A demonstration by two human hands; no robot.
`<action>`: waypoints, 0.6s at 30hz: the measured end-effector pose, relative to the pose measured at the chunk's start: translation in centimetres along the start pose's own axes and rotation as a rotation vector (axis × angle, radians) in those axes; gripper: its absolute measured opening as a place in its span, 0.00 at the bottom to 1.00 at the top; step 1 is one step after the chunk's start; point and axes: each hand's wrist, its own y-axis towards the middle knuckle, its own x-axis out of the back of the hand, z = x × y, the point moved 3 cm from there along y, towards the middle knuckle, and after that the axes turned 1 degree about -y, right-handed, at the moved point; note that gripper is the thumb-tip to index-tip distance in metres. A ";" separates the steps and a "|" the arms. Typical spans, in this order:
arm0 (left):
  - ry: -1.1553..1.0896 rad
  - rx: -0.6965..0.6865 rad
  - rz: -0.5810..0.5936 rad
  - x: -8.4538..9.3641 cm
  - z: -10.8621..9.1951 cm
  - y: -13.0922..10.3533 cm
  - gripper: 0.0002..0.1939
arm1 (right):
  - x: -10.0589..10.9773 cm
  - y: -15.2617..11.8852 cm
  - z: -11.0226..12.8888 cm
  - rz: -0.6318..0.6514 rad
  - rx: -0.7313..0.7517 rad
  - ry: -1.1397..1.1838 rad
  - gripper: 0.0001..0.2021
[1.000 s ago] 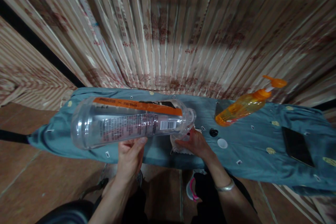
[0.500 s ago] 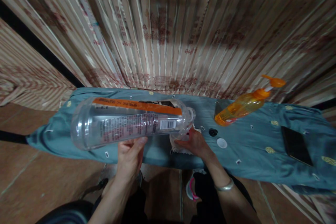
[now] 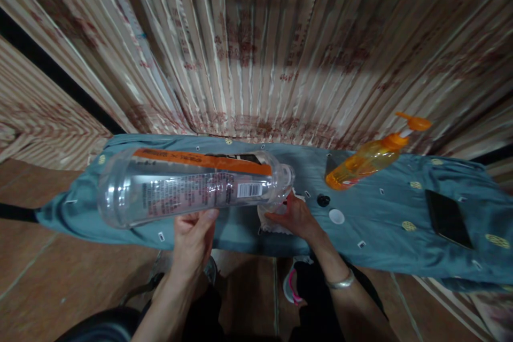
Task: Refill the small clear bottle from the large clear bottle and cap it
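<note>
A large clear plastic bottle [image 3: 192, 184] with an orange-striped label lies tilted across the view, its neck to the right. My left hand [image 3: 194, 238] grips it from below, thumb along its lower side. My right hand [image 3: 294, 216] is closed near the bottle's neck, at a small clear container whose outline is hard to make out. Beneath that hand is a whitish crumpled cloth or paper [image 3: 274, 223]. To the right are a small black piece [image 3: 323, 200] and a white round disc [image 3: 336, 217].
An orange pump bottle [image 3: 364, 163] stands at the back right of the teal cloth-covered surface [image 3: 393, 192]. A dark phone-like slab [image 3: 449, 219] lies farther right. A striped curtain [image 3: 256, 48] hangs behind. A black round seat or object [image 3: 100, 326] is at the lower left.
The large bottle and my left hand have shifted slightly left. The whole view has also moved a little. My right hand keeps nearly the same pose by the neck.
</note>
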 end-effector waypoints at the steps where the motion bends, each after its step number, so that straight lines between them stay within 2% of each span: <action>1: -0.001 0.007 0.013 0.0 0.0 0.0 0.22 | 0.0 0.0 -0.1 0.000 -0.005 -0.003 0.30; 7: -0.013 0.018 0.021 -0.3 -0.2 0.1 0.17 | -0.3 0.1 -0.5 -0.009 0.002 -0.009 0.29; 13: -0.011 0.016 0.007 -0.3 -0.2 0.1 0.17 | -0.1 0.1 -0.3 -0.009 0.005 0.007 0.30; 18: -0.022 0.011 0.038 -0.3 -0.1 0.1 0.15 | 0.0 0.0 0.0 -0.024 0.000 -0.014 0.30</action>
